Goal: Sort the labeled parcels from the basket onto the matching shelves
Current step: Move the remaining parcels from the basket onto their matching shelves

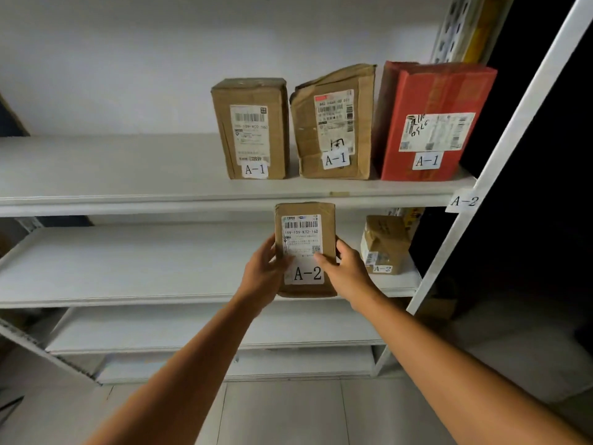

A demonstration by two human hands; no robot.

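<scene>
Both hands, left hand [261,268] and right hand [346,268], are gripping the brown cardboard A-2 parcel [305,248], placing it; next, setting it down on the white A-2 shelf [144,271].

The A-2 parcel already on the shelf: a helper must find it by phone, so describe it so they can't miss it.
Start at the white shelf under the board with three A-1 boxes. At its far right end sits a small brown parcel, crumpled and taped, beside the upright post. Unlike the parcel in the hands, nobody touches it, and its A-2 tag is small, at its lower front.
</scene>
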